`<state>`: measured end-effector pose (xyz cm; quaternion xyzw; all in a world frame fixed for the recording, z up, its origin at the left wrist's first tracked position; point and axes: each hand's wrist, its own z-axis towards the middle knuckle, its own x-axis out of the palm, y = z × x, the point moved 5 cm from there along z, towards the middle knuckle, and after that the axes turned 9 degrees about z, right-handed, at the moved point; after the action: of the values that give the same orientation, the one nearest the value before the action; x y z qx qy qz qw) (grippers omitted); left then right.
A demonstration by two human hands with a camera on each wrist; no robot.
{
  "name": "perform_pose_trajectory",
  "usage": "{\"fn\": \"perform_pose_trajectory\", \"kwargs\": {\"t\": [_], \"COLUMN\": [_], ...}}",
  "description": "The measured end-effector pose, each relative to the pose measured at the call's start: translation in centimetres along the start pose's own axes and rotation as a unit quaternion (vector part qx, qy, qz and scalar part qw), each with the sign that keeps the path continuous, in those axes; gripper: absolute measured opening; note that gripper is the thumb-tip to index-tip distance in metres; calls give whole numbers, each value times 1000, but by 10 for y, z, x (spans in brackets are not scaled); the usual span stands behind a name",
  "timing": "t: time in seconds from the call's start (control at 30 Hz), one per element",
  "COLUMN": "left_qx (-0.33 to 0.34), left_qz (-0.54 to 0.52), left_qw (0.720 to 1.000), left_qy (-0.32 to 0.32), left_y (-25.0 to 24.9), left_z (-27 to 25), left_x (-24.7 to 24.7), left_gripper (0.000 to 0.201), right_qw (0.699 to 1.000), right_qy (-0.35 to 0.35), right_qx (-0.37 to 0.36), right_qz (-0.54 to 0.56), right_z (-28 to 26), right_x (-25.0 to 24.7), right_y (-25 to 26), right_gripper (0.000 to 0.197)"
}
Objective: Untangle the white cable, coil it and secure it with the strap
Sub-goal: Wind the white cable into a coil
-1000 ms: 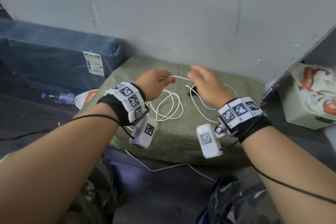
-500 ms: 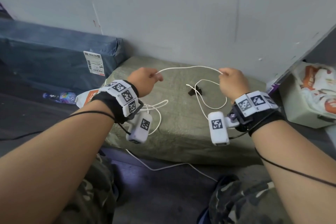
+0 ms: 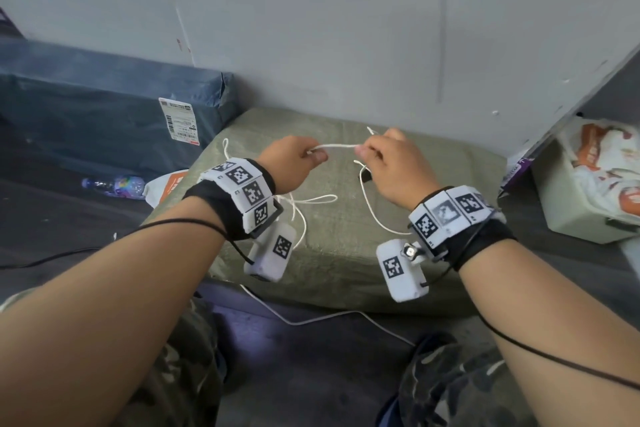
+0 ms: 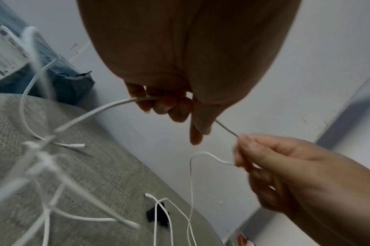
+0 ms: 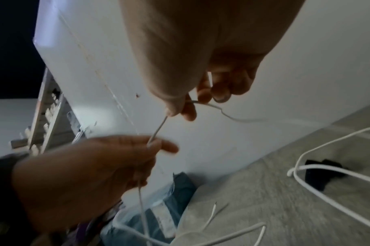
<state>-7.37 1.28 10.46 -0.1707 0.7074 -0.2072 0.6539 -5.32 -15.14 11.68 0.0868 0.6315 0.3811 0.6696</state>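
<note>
The white cable (image 3: pixel 334 146) runs in a short, nearly level span between my two hands above the olive-grey padded surface (image 3: pixel 346 253). My left hand (image 3: pixel 313 154) grips it in curled fingers, and loose loops (image 3: pixel 304 208) hang below it. My right hand (image 3: pixel 363 151) pinches the other side of the span, and more cable (image 3: pixel 372 211) trails down from it onto the surface. The left wrist view shows the cable (image 4: pixel 91 113) leaving my left fingers (image 4: pixel 165 106) toward my right hand (image 4: pixel 243 149). The black strap (image 4: pixel 156 214) lies on the surface under strands, free of both hands.
A grey wall stands close behind the surface. A blue wrapped parcel (image 3: pixel 104 121) with a label sits to the left, with a plastic bottle (image 3: pixel 114 184) on the floor beside it. A pale box (image 3: pixel 588 215) holding bags stands at right. Another white lead (image 3: pixel 311 319) lies on the floor.
Half a second ago my hands were wide apart with a long arc of cable between them. They have come together, and the span is now short.
</note>
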Motion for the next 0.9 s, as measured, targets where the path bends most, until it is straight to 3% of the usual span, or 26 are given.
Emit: {"fn": "perform_pose_trajectory", "kwargs": {"t": [0.17, 0.23, 0.37, 0.47, 0.53, 0.6, 0.7, 0.8, 0.9], "left_qx": [-71, -90, -65, -21, 12, 29, 12, -36, -65], "left_qz": [30, 37, 32, 20, 13, 11, 37, 48, 62], "left_qw": [996, 994, 996, 999, 1000, 999, 999, 998, 996], "left_qy": [-34, -48, -46, -29, -22, -19, 5, 10, -9], "left_y": [22, 27, 19, 6, -2, -6, -1, 14, 27], "left_z": [3, 3, -1, -2, -2, -1, 1, 2, 5], "left_x": [-19, -24, -21, -10, -1, 4, 6, 0, -9], "left_gripper": [31, 32, 31, 29, 29, 28, 26, 30, 31], "right_qw": [988, 982, 983, 992, 986, 985, 995, 992, 970], "right_qy": [-112, -118, -39, 26, 99, 141, 85, -15, -98], "right_qx": [102, 143, 174, 97, 53, 38, 37, 110, 188], "right_qz": [-24, -38, -30, 79, 123, 96, 48, 58, 118], "right_z": [10, 8, 5, 3, -3, -7, -2, 6, 9], "right_x": [-39, -49, -39, -12, 7, 18, 10, -11, -28], "right_y": [-38, -52, -45, -9, 10, 16, 4, -23, -61], "right_gripper": [32, 36, 31, 44, 36, 29, 30, 33, 34]}}
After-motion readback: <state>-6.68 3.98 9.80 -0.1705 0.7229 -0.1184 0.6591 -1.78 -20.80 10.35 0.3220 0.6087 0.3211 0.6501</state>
